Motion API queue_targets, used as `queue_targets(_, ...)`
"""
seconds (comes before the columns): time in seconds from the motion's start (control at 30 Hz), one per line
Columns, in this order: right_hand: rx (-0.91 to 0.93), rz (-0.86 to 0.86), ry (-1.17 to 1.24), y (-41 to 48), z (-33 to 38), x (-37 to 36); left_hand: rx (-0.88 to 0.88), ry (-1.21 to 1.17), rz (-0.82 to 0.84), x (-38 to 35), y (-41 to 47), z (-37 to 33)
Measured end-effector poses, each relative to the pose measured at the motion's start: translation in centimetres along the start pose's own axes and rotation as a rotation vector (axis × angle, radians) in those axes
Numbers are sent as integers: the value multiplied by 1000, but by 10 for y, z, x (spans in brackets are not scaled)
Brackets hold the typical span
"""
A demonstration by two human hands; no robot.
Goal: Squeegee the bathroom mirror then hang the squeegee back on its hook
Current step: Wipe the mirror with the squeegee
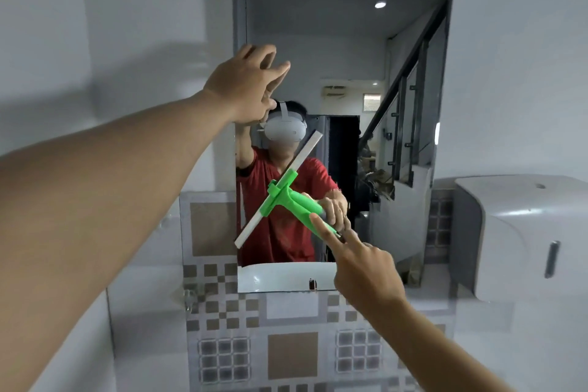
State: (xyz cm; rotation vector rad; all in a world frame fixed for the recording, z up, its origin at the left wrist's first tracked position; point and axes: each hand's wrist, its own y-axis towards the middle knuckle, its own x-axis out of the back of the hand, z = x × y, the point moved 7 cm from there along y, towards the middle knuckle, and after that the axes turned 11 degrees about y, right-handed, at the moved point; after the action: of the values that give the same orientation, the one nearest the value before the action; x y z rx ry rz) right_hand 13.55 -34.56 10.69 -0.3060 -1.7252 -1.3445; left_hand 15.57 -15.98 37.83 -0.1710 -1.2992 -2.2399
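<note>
A rectangular mirror (337,51) hangs on the white wall. My right hand (359,264) grips the green handle of a squeegee (283,192), index finger stretched along the handle. Its white blade lies diagonally against the lower middle of the glass, upper end to the right. My left hand (246,83) is raised at the mirror's left edge, fingers spread and touching the glass, holding nothing. The mirror reflects a person in a red shirt, a sink and a staircase. No hook is visible.
A white paper towel dispenser (525,232) is mounted on the wall right of the mirror. Patterned grey and brown tiles (286,353) cover the wall below and left of the mirror. A small metal fitting (190,296) sticks out at the lower left.
</note>
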Motion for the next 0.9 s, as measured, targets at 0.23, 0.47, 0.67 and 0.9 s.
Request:
queue_targets(0.23,-28,-37,-113,-15,-76,34,82,-22,-78,6,-17,-12)
queue_targets(0.47,-247,-100,-40,-37,-124,36,27,-43,-57,-18,-52,-49)
queue_targets(0.67,-482,-129,208,-66,-127,7,33,-68,-53,-22,-56,-52)
queue_targets(0.9,-611,-161,596,-80,-75,-33,34,-63,-45,-24,-57,-53)
